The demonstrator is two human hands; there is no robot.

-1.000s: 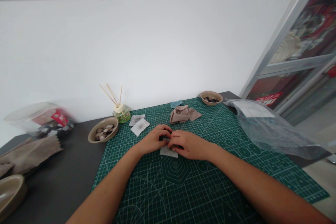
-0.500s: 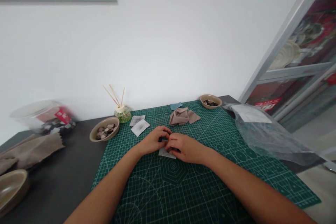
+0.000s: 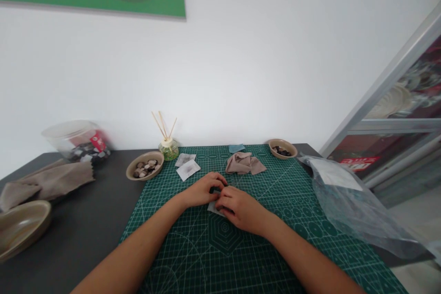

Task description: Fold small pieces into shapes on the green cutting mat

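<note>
Both hands meet over a small white packet [image 3: 214, 208] that lies on the green cutting mat [image 3: 186, 248], its far part covered by my fingers. My left hand [image 3: 204, 189] has its fingers curled at the packet's far left side. From the right, my right hand [image 3: 241, 206] bends its fingers down onto the packet, with fingertips touching or very near those of the left. Whatever lies between the fingertips is dark and too small to make out. Two more white packets [image 3: 188, 170] lie beyond my left hand, partly overlapping.
A bowl of round pieces [image 3: 145, 166] and a reed diffuser [image 3: 168, 149] stand back left. Further left are a clear tub [image 3: 77, 140], a brown cloth [image 3: 58, 181] and another bowl [image 3: 24, 225]. Crumpled cloth [image 3: 244, 163], a bowl [image 3: 282, 148] and a plastic bag [image 3: 347, 202] lie beyond and right.
The camera view has shifted, so the table things appear lower and mostly further right. Both hands stay at the packet, with the right hand turned slightly.
</note>
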